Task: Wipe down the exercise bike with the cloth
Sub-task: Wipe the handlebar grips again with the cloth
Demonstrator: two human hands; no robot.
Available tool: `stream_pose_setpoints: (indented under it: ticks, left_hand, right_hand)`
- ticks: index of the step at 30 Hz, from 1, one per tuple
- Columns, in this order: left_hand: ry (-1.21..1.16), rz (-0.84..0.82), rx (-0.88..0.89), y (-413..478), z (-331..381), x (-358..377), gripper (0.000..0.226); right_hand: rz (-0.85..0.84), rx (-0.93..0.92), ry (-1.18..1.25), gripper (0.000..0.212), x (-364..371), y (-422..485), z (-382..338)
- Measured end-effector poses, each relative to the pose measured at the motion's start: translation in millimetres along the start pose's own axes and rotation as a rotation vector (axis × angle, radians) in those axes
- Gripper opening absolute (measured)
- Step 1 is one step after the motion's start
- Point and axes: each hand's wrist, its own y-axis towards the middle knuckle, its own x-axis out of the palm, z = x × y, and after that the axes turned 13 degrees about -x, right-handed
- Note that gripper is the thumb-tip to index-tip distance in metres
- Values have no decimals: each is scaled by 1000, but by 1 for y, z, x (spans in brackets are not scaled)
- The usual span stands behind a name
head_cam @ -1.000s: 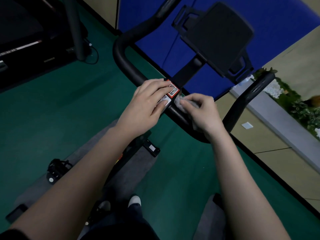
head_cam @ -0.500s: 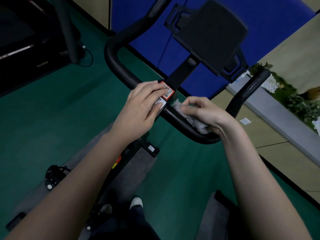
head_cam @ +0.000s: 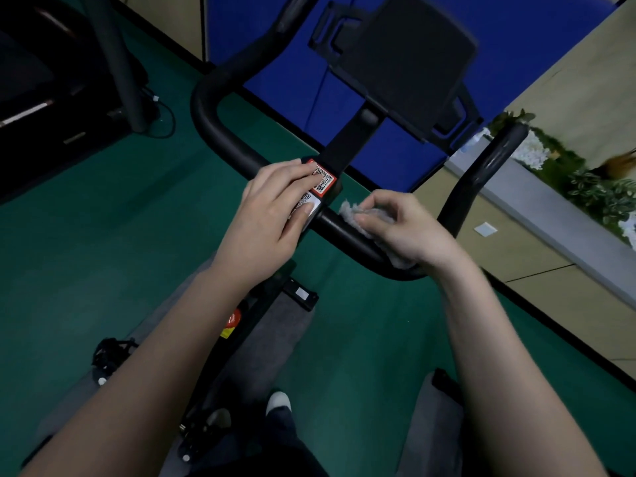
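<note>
The exercise bike's black handlebar (head_cam: 220, 132) curves across the middle of the view, with a dark console (head_cam: 406, 53) on a stem above it. A red and white QR sticker (head_cam: 323, 180) marks the bar's centre. My left hand (head_cam: 272, 215) rests over that centre, fingers curled round the bar beside the sticker. My right hand (head_cam: 409, 232) grips a small grey cloth (head_cam: 351, 211) and presses it onto the bar's right section, near the bend to the right grip (head_cam: 488, 166). Most of the cloth is hidden under the hand.
Below the bar are the bike frame (head_cam: 247, 325), a pedal (head_cam: 110, 356) at lower left and a grey mat (head_cam: 275, 342) on green flooring. A treadmill (head_cam: 51, 80) stands at upper left, a blue wall panel (head_cam: 296, 80) ahead, a planter ledge (head_cam: 568, 208) at right.
My right hand with the cloth slid outward along the bar toward the right bend, then shifted slightly back. My left hand kept its hold at the centre.
</note>
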Motion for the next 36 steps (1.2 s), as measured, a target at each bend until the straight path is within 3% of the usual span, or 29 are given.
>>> stream_pose_setpoints:
  ticks: [3,7,11,15,20,22,25,28,31,36]
  left_hand:
    - [1,3,12,0,-1,0,32]
    - [8,12,18,1,-1,2,32]
    - [11,28,27,1,-3,3,32]
    - [15,23,40,2,-3,3,31]
    - [18,9,30,1,-2,2,32]
    - [23,4,32,1,-1,0,32]
    - [31,-12,30,1,-1,-1,32]
    - [35,-25,26,0,0,-2,33]
    - [38,-32,19,1,0,-2,34]
    - [52,-10,36,1,-2,0,33]
  right_hand:
    - [227,-151,-158,8,16,-15,-7]
    - [335,-212,-312,5,17,-45,-3]
    - [571,-277,-265,3,38,-67,-20]
    - [672,-187,104,4,96,-87,-33]
    - [725,511,883,11,145,-68,-20]
    - [792,625,1120,21,146,-47,-22]
    - [861,564,1355,6,142,-22,-26]
    - [853,403,1508,9,140,-15,-35]
    - [837,339,1548,9,142,-15,-38]
    - [901,393,1521,11,134,-24,-32]
